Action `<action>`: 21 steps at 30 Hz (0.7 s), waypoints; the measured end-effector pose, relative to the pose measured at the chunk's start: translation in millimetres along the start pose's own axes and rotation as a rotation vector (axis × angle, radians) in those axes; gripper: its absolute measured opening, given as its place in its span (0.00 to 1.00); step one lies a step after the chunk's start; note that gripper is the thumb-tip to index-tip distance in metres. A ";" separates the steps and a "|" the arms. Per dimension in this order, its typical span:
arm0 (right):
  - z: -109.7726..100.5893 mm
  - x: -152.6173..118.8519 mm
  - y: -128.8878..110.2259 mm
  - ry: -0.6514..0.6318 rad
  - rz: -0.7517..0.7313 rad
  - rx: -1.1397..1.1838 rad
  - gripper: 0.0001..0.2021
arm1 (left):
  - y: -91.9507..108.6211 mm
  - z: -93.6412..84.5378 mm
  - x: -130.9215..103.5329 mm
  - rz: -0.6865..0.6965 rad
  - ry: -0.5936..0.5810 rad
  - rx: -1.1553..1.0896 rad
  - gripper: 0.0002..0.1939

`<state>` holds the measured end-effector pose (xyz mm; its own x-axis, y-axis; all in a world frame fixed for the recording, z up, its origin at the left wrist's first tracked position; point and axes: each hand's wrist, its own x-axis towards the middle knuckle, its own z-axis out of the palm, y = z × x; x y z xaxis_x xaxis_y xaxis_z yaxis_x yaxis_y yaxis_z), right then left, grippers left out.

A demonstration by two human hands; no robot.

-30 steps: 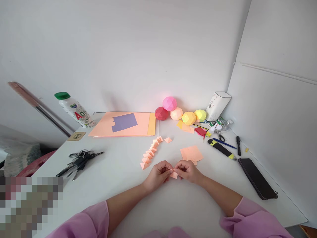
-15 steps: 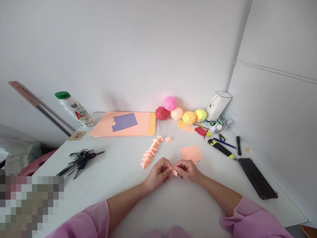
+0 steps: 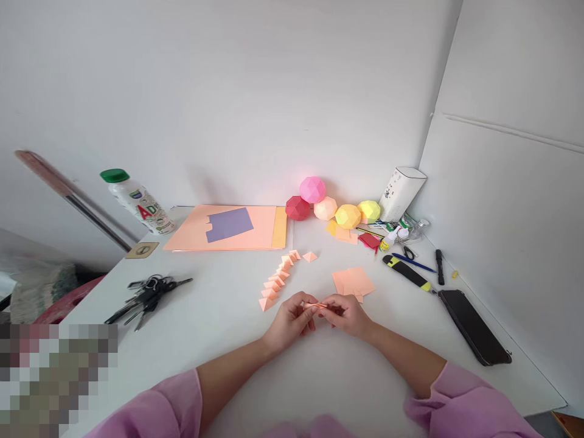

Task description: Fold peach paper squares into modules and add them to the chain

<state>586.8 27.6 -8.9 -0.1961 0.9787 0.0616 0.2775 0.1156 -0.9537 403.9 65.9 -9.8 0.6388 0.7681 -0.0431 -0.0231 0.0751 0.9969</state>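
Note:
A small folded peach paper piece (image 3: 316, 305) shows as a narrow strip between my fingertips. My left hand (image 3: 294, 317) pinches its left end, and my right hand (image 3: 345, 316) pinches the right end. To the left of my hands, several folded peach triangles (image 3: 275, 282) run in a slanting row on the table. One more folded triangle (image 3: 310, 257) lies apart at the row's far end. Flat peach paper squares (image 3: 358, 281) lie overlapping just beyond my right hand.
Faceted paper balls (image 3: 348, 216) line the wall behind. At the left are keys (image 3: 150, 296), a bottle (image 3: 141, 204) and peach sheets (image 3: 187, 231) under a purple piece (image 3: 230, 224). A cutter (image 3: 408, 274), pen (image 3: 414, 262) and black phone (image 3: 474, 328) lie right.
The paper between my fingers has turned or folded, from a small face pointing down to a narrow strip. Both hands stay in nearly the same place.

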 end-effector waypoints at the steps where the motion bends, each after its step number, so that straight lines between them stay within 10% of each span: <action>1: 0.0 0.0 0.4 0.001 -0.005 0.006 0.09 | -0.9 -0.2 -0.2 0.023 0.000 0.015 0.13; 21: 4.4 1.7 -12.8 0.024 -0.095 -0.131 0.12 | -2.5 2.0 -1.4 0.090 0.096 0.084 0.12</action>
<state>578.8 27.1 2.0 -0.2047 0.9660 0.1581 0.3798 0.2272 -0.8967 404.6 63.4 -12.1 0.5605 0.8269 0.0450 -0.0102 -0.0475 0.9988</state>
